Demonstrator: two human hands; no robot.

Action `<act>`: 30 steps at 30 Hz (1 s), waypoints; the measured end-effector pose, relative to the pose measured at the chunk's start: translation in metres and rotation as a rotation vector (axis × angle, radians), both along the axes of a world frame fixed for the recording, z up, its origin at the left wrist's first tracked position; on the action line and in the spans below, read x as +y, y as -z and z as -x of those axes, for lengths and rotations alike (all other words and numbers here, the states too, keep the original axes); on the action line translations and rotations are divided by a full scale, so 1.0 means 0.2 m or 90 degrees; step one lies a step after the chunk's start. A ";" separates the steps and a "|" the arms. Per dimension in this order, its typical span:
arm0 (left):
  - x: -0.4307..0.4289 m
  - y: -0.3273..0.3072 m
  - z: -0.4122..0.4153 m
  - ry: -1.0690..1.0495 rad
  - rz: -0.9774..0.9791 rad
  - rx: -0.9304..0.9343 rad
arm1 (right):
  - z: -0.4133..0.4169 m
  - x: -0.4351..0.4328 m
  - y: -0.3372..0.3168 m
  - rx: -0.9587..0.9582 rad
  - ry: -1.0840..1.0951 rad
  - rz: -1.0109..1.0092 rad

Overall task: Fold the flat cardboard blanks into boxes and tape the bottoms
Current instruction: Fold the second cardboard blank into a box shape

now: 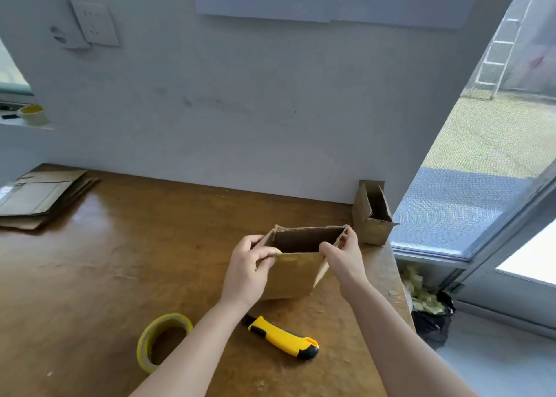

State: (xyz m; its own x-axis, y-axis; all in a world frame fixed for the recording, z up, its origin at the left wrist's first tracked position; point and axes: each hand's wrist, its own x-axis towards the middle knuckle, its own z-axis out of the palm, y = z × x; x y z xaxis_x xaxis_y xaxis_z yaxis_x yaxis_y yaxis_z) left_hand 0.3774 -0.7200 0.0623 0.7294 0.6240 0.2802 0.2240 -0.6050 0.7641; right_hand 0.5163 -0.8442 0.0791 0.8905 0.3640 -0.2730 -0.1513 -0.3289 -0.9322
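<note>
Lowest in the frame, left of centre, a yellow tape roll [143, 347] lies flat on the brown table [120, 261], with a yellow-and-black utility knife [282, 338] just to its right. Above them, at centre, an open-topped cardboard box [293, 276] stands on the table. The left hand [246, 271] pinches its near rim at the left corner, and the right hand [346, 261] pinches the right end flap (fingers curled on both). A second folded box [371, 216] sits against the wall just beyond, near the right hand. Flat cardboard blanks [39, 198] are stacked at the left edge of the frame.
</note>
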 end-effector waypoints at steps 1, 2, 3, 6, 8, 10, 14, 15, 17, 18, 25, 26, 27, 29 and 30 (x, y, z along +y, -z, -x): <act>0.02 0.01 -0.01 -0.001 0.013 0.017 | 0.00 0.00 0.01 0.001 -0.003 0.011; 0.03 0.02 -0.03 -0.001 0.035 0.037 | -0.01 0.00 0.02 0.004 -0.008 0.023; 0.04 0.02 -0.03 0.003 0.064 0.056 | -0.01 0.00 0.03 0.009 -0.015 0.032; 0.06 0.02 -0.06 0.015 0.179 0.054 | -0.02 -0.01 0.04 0.016 -0.026 0.035; 0.06 0.01 -0.09 -0.006 0.253 0.018 | -0.04 -0.01 0.04 0.013 -0.025 0.020; 0.08 0.00 -0.11 -0.039 0.282 0.014 | -0.04 -0.01 0.03 -0.009 -0.024 0.004; 0.09 -0.03 -0.14 -0.071 0.291 0.056 | -0.02 0.00 0.06 -0.088 -0.006 0.048; 0.09 -0.03 -0.14 -0.064 0.288 0.070 | -0.02 0.00 0.06 -0.110 0.005 0.073; 0.10 -0.03 -0.16 -0.043 0.271 0.098 | -0.03 0.00 0.07 -0.148 0.026 0.120; 0.11 -0.03 -0.16 -0.031 0.257 0.111 | -0.03 0.00 0.07 -0.163 0.031 0.139; 0.16 -0.04 -0.18 0.014 0.245 0.197 | -0.08 0.02 0.02 -0.303 -0.040 0.257; 0.16 -0.04 -0.19 0.001 0.241 0.199 | -0.09 0.03 0.02 -0.337 -0.056 0.275; 0.16 -0.04 -0.19 -0.018 0.236 0.197 | -0.10 0.03 0.02 -0.361 -0.070 0.289; 0.17 -0.03 -0.18 -0.060 0.236 0.189 | -0.12 0.04 0.02 -0.368 -0.087 0.302; 0.17 -0.02 -0.18 -0.073 0.240 0.185 | -0.13 0.04 0.02 -0.365 -0.095 0.301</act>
